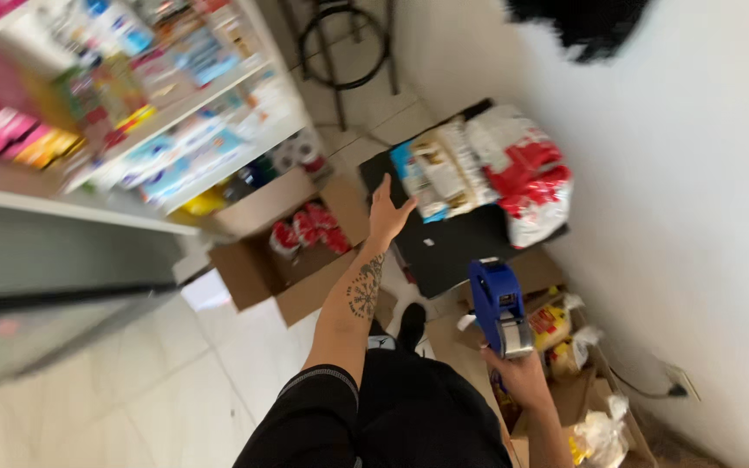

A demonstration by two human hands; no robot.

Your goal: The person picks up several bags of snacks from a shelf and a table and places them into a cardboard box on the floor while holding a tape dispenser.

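Note:
My left hand (387, 213) reaches forward with its fingers apart, just touching the edge of a black table (465, 247) near a blue and beige package (431, 178). It holds nothing. My right hand (520, 374) grips a blue handheld label gun (498, 305), held upright above an open cardboard box (595, 407) of packaged goods by the wall. My forearm bears a round tattoo.
Red and white bags (526, 178) lie on the black table. An open cardboard box (292, 251) with red packs sits on the tiled floor. White shelves (158, 130) full of goods stand at left. A black stool (340, 39) stands farther back. A wall socket (678, 381) with a cable is at right.

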